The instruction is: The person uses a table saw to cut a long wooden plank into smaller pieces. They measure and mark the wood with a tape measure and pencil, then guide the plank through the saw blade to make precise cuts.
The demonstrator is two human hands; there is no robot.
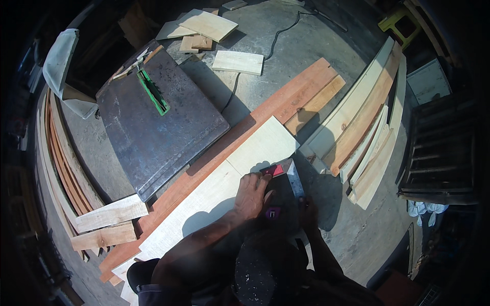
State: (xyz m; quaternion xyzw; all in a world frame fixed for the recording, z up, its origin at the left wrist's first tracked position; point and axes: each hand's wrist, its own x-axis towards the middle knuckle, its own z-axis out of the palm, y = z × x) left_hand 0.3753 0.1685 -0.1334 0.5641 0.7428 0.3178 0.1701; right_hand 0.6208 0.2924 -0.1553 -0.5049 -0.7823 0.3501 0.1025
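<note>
A long pale board (260, 140) runs diagonally across the middle, with a pencil-thin line across it. Near its right edge, my left hand (247, 196) rests with bent fingers on a square with a red stock (273, 169) and a metal blade (295, 181). My right hand (309, 214) is at the blade's lower end, fingers curled round something small and dark that I cannot make out. Between my hands sits a small purple tape measure (272, 212). A reddish plank (296, 89) lies beside the pale board, under a shorter tan piece (326, 97) at its right.
A metal saw table (153, 148) with a green slot insert (153, 92) stands upper left. Planks lie stacked at left (66, 168) and right (372, 107); offcuts (206, 25) and a black cable (275, 38) lie behind. A dark slatted metal object (439, 153) is at far right.
</note>
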